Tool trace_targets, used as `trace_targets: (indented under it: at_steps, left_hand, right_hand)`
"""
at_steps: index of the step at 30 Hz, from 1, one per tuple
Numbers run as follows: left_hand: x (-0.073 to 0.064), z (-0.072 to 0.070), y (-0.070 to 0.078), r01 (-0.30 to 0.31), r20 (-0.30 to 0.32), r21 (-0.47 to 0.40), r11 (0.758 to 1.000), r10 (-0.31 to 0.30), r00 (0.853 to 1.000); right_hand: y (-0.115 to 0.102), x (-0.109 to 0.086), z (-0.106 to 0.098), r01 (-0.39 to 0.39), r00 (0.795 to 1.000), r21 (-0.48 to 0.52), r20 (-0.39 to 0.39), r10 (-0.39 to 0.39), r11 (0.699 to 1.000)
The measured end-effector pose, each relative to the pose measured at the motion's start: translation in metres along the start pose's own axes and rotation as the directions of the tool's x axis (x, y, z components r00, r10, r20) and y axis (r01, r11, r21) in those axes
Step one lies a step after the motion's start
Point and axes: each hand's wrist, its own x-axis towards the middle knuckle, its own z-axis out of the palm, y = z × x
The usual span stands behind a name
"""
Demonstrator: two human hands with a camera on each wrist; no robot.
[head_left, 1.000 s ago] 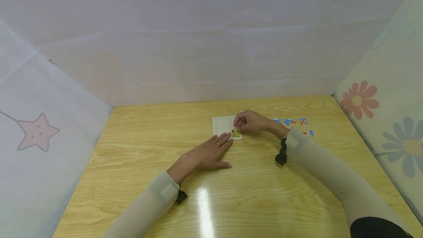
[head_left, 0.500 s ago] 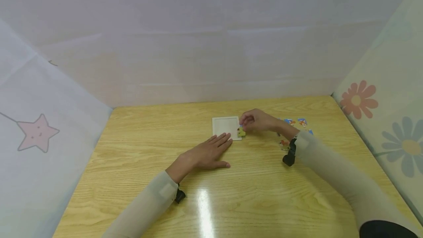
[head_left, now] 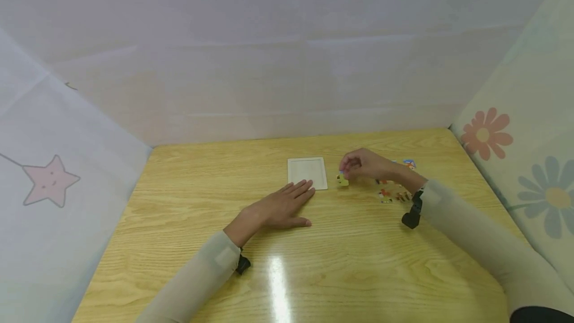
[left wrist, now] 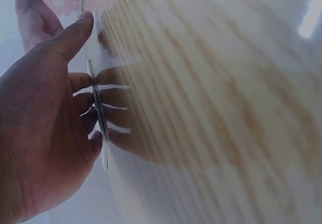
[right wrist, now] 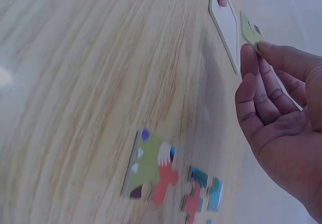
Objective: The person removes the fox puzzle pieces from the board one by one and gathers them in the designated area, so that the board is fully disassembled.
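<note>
A green puzzle piece (head_left: 343,180) hangs above the table, pinched between the thumb and finger of my right hand (head_left: 362,164). In the right wrist view the same puzzle piece (right wrist: 250,32) sticks out beyond the fingertips. To its left lies a flat white puzzle frame (head_left: 309,160) with a bare inner panel. My left hand (head_left: 280,209) lies flat, its straight fingers resting on the frame's near edge and the thumb on the table. The left wrist view shows the fingers of the left hand (left wrist: 55,118) touching the thin edge of the frame (left wrist: 104,153).
Several loose puzzle pieces (head_left: 385,194) lie on the wooden table (head_left: 215,173) to the right, partly hidden under the right forearm. A closer puzzle piece (right wrist: 148,158) shows green and red in the right wrist view. Fabric walls (head_left: 287,74) enclose the table's back and sides.
My right hand has lifted the green puzzle piece off the frame's right side and carried it rightward, past the frame's edge. My left hand has stayed nearly still.
</note>
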Motion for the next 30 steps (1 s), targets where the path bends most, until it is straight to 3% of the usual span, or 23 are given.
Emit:
trace_targets:
  at_steps: [18, 30]
  left_hand:
    - [-0.002, -0.001, 0.000, 0.008, 0.004, 0.014, 1.000, -0.008, 1.000]
    - [0.000, -0.001, 0.001, 0.009, 0.005, 0.001, 1.000, -0.009, 1.000]
  right_hand:
    - [0.013, -0.065, -0.030, -0.047, 0.999, 0.009, -0.014, 0.048, 0.999]
    - [0.034, -0.105, -0.048, -0.059, 0.997, 0.018, -0.039, 0.059, 0.998]
